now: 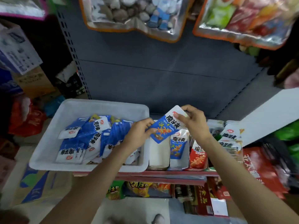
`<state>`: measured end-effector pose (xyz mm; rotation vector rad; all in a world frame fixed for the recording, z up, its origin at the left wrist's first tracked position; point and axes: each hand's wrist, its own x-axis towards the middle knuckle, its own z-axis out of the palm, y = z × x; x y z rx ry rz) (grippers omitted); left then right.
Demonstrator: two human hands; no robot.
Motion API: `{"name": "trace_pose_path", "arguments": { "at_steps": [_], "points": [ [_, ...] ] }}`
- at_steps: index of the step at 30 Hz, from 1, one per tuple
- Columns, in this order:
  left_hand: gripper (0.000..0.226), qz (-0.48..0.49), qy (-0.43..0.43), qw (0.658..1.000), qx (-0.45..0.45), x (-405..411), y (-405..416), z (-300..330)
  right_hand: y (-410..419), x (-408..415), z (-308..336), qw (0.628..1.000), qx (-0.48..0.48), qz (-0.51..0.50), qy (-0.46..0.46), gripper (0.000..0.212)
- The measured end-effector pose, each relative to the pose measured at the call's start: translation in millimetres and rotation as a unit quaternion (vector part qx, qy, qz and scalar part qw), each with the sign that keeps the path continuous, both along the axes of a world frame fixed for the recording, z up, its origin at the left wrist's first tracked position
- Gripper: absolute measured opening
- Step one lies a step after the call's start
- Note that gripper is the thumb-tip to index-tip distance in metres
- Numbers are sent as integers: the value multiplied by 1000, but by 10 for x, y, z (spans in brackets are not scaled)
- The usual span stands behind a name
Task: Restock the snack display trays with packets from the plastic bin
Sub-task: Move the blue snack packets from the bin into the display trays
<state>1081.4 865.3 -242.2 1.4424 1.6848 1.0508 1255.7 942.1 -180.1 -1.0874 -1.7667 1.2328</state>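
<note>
**Fingers of both hands pinched one blue-and-white packet above the display trays**

Fingers (150,126) of the left hand (140,131) gripped the lower blue end of the packet (167,125), thumb on its face; the right hand (193,122) pinched the white top end between thumb and curled fingers. That packet hung tilted, its top toward one o'clock, over the white display tray (157,152) just right of the plastic bin (68,110). At nine o'clock from the hands, the bin held a loose heap of matching packets (90,139). At three o'clock, further trays stood side by side on the shelf (161,173): blue packets upright (178,146), then red ones (198,156). Large snack bags (129,13) hung at twelve o'clock.
</note>
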Motion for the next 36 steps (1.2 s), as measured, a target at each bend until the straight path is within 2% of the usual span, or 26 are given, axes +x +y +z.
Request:
{"name": "trace_pose_path", "arguments": {
  "at_steps": [3,7,9,11,15,16,20,24,27,29,33,36],
  "points": [
    [34,9,40,999,-9,218,167,-32,96,252,47,999,33,-32,-16,18],
    [56,5,167,985,-50,373,326,-128,238,534,133,995,73,-42,-52,16],
    [63,7,249,966,-73,401,398,-166,282,630,146,992,90,-11,-85,11],
    [67,3,326,941,-95,403,435,-177,306,647,110,980,121,24,-157,8],
    [64,-17,365,924,-114,400,440,-194,300,515,-128,940,127,103,-299,6],
    [64,-18,362,926,-110,403,434,-196,294,476,-206,923,134,118,-341,2],
    [63,-10,341,935,-100,396,426,-193,258,341,-422,845,198,152,-474,18],
    [63,-4,330,939,-94,395,408,-203,191,267,-526,824,230,161,-492,26],
    [63,-11,316,944,-95,393,393,-184,146,271,-573,822,243,150,-492,27],
    [60,1,302,950,-80,380,373,-150,135,265,-582,838,245,139,-468,29],
    [53,53,257,965,-9,241,143,-92,54,129,-533,891,233,133,-366,32],
    [46,97,236,967,-5,-76,-138,-140,-102,-168,-442,918,198,163,-303,31]
  ]
}}
